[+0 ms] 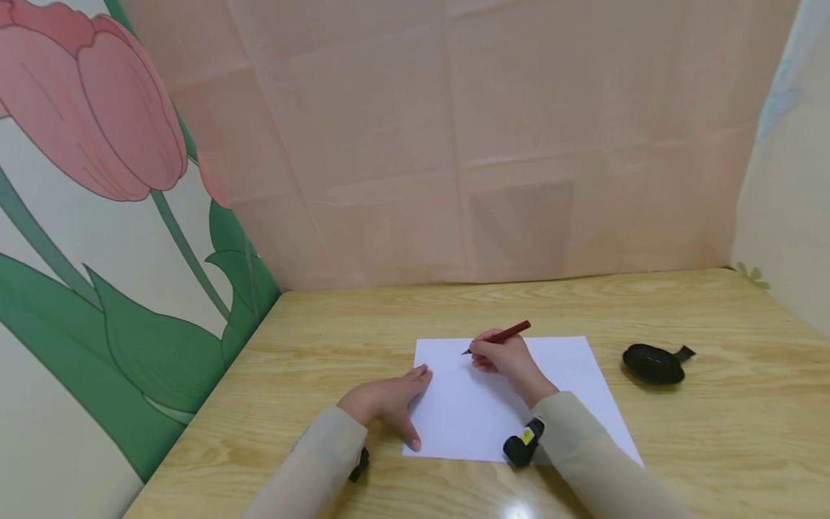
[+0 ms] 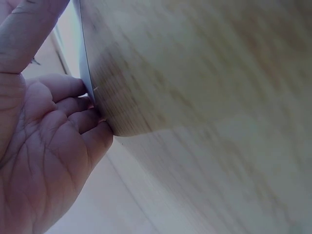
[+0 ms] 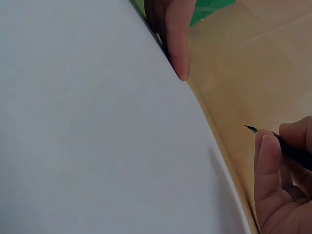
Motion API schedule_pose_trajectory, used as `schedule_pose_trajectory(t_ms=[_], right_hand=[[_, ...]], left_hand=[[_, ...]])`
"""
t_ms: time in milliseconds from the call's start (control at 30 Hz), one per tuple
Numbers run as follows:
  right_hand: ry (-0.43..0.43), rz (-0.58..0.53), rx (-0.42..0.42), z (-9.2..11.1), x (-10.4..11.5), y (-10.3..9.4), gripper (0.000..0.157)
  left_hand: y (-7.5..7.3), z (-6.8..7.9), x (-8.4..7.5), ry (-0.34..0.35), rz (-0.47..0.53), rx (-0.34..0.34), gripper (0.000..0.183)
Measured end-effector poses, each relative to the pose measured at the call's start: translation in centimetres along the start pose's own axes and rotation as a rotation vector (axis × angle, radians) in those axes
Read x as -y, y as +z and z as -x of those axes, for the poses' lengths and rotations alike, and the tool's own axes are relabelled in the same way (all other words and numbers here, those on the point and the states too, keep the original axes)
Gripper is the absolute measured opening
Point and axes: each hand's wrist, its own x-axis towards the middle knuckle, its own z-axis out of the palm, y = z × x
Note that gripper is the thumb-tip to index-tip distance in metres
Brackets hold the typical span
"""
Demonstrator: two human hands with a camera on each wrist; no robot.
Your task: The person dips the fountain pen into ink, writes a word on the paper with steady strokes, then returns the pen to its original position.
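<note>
A blank white sheet of paper (image 1: pixel 463 422) lies on the wooden table. Over its upper part, my right hand (image 1: pixel 511 359) pinches a dark red fountain pen (image 1: pixel 515 331) between thumb and fingers. The pen's pointed nib faces left, close over the sheet; in the right wrist view the dark nib (image 3: pixel 250 128) shows bare. My left hand (image 1: pixel 389 400) rests at the paper's left edge with thumb and fingers spread, its fingertips on the margin. Seen from the left wrist, the palm (image 2: pixel 53 156) holds nothing and the fingertips meet the table at the sheet's edge.
To the right of the paper sits a small black oval dish (image 1: pixel 653 364) with a short tab. A black device (image 1: pixel 521 443) with a yellow label is at my right wrist. A pinkish sheet (image 1: pixel 454 144) hangs behind the table, and a tulip mural (image 1: pixel 130 122) covers the left wall.
</note>
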Motion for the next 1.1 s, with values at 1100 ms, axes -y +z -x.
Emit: schedule_pose_trajectory(t_ms=[1100], right_hand=[[-0.029, 0.099, -0.049, -0.1, -1.2, 4.0, 0.015]], left_hand=[[0.0, -0.3, 0.3, 0.001, -0.012, 0.009, 0.115]])
